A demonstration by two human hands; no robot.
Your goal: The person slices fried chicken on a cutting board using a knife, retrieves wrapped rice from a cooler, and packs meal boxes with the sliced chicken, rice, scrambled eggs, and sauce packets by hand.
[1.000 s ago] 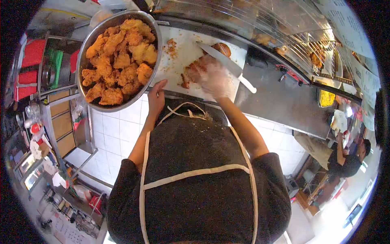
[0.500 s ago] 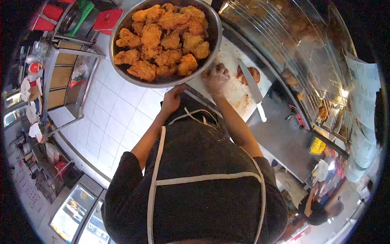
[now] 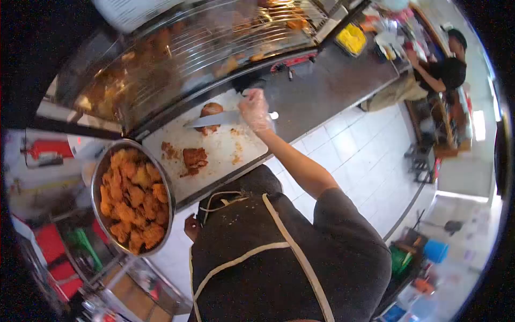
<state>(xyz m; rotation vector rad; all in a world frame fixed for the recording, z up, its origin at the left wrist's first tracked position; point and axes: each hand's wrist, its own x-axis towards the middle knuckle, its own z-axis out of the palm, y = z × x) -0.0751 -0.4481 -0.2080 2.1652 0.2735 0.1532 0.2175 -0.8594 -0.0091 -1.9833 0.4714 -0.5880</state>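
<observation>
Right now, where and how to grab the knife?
By the white handle, from your right. The knife lies across the meat piece, blade pointing left over the board, so the right end keeps fingers off the edge. The gloved right hand covers most of the handle; whether it grips, I can't tell.
</observation>
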